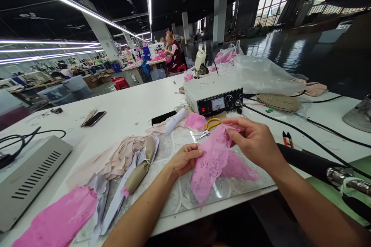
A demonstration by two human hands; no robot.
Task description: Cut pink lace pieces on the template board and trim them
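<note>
A piece of pink lace fabric (pixel 213 158) hangs between my two hands, over a glass sheet (pixel 176 197) on the table. My left hand (pixel 187 158) pinches its left edge between thumb and fingers. Higher up, my right hand (pixel 251 139) grips the upper right corner, thumb against fingertips. The lower part drapes down in points, one towards me and one to the right. Just behind the lace lie scissors (pixel 213 124) with yellow handles and a small pink fabric piece (pixel 196 121). A white roll (pixel 175 121) of perforated material rests to their left.
A control box (pixel 216 92) with a dial stands behind the glass, its cable (pixel 278 125) running right. Beige ruffled strips (pixel 116 158), a tied brown paper bundle (pixel 142 164) and pink lace (pixel 58 218) lie left. A phone (pixel 94 119) and a grey vented box (pixel 34 177) sit farther left. A plastic bag (pixel 261 73) lies behind.
</note>
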